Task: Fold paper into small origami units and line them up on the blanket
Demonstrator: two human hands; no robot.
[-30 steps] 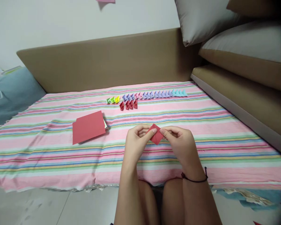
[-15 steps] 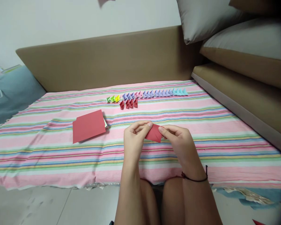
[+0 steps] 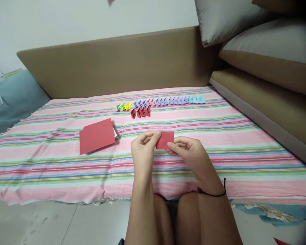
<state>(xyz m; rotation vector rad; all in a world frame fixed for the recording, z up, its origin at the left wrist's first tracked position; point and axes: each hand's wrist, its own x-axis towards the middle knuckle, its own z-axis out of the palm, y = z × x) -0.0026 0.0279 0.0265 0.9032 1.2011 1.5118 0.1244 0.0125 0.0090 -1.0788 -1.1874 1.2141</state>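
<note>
A small red paper (image 3: 165,140), rectangular in outline, is held between my two hands above the striped cloth. My left hand (image 3: 145,144) pinches its left edge, thumb on top. At the lower right corner, my right hand (image 3: 185,147) grips it between thumb and fingers. To the left lies a stack of larger red paper sheets (image 3: 98,136), with a whitish edge showing beneath. Beyond my hands stand several small folded dark red paper pieces (image 3: 140,112). A longer row of folded pieces in purple (image 3: 178,100), pink, light blue, green and yellow sits behind them.
The striped cloth (image 3: 53,149) covers the seat up to a brown backrest (image 3: 117,64). Grey and brown cushions (image 3: 267,44) are piled at the right. A blue-grey cushion (image 3: 17,98) rests at the left. A tiled floor (image 3: 40,221) shows below the front edge.
The red paper has turned from a tilted position to nearly level, and its face shows more fully. My right hand has slid down to its lower corner; my left hand has shifted slightly left.
</note>
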